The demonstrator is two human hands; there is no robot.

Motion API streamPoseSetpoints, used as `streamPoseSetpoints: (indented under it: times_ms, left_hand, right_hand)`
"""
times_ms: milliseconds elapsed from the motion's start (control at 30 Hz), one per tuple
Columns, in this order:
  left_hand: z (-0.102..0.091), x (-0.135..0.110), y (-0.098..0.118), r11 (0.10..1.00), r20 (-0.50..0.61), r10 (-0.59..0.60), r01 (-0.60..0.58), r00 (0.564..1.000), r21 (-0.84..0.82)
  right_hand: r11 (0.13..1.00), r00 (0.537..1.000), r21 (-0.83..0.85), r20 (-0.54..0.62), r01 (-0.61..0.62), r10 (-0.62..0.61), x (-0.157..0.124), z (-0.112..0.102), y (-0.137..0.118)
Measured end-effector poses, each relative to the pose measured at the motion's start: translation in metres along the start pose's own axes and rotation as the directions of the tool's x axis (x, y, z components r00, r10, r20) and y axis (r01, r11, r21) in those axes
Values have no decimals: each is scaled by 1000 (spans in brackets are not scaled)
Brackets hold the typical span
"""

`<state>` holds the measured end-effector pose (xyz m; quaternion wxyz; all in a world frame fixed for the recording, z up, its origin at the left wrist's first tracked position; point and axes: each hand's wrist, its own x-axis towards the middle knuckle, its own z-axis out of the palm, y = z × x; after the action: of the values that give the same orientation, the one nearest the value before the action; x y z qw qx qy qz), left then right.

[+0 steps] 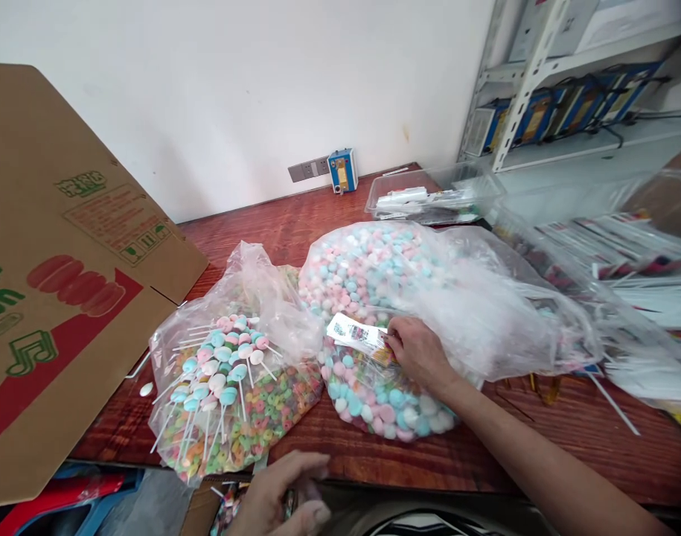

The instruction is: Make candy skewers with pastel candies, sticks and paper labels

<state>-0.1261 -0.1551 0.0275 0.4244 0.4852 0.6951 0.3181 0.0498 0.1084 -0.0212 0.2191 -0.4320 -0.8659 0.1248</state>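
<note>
My right hand (421, 353) has its fingers closed on the end of a small packet with a white printed label (354, 333). The packet is over a large clear bag of pink, white and blue marshmallows (368, 260). Lower in view, my left hand (287, 491) hangs at the table's front edge, with its thumb and fingers apart and nothing visible in them. Beyond it lies a clear bag of colourful cereal rings (278, 406). A pile of marshmallow sticks (220, 365) rests on that bag, white sticks pointing many ways.
A large printed cardboard box (88, 246) stands at the left. Behind the bags are a clear plastic bin (435, 197) and a small blue device (343, 171) by the wall. Clear containers of packaging (635, 253) fill the right side, below a metal shelf (574, 152).
</note>
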Motion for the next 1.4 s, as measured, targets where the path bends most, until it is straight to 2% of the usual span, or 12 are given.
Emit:
streamPoseSetpoints:
  times_ms: [133, 200, 267, 367, 467, 600, 667, 733, 900, 1067, 1233, 1400]
  left_hand:
    - [39, 59, 44, 949, 168, 57, -1, 984, -314]
    - [64, 89, 56, 822, 257, 60, 99, 964, -561]
    - [86, 117, 62, 595, 269, 91, 165, 959, -787]
    - [104, 149, 66, 136, 119, 182, 95, 976, -986]
    - [107, 163, 71, -94, -21, 147, -7, 989, -996]
    - [108, 160, 77, 15, -101, -56, -100, 993, -995]
    - [110, 156, 79, 104, -148, -155, -133, 977, -986]
    - [110, 153, 81, 158, -206, -222, -174, 953, -972]
    - [106, 149, 85, 225, -329, -304, -269, 894, -937]
    - [104, 149, 80, 218, -359, -324, -300, 875, -929]
    - [103, 149, 75, 136, -183, -236, -154, 955, -979]
    - [102, 151, 70, -64, -158, -291, -184, 944, -981]
  right_hand:
    - [994, 993, -18, -39, 111, -112, 1, -6, -1]
    - [983, 981, 18, -76, 180, -178, -1, -14, -4]
    - [963, 969, 144, -128, 230, -212, -5, -26, -8]
    - [878, 979, 434, -112, 200, -168, -14, -50, -10]
    - [766, 997, 639, -32, 73, -68, -20, -71, -6]
    - [541, 990, 833, 51, -115, 132, -22, -77, 0]
    - [403, 977, 896, 127, -186, 169, -24, -72, 0]
    - [339, 968, 913, 171, -226, 185, -27, -64, -3]
    - [477, 968, 852, 121, -215, 221, -38, -49, -9]
    - [579, 974, 791, 93, -198, 206, -44, -44, -14]
    - [685, 983, 710, 63, -165, 171, -44, -49, -18]
    - [707, 988, 693, 54, -142, 146, -48, -50, -19]
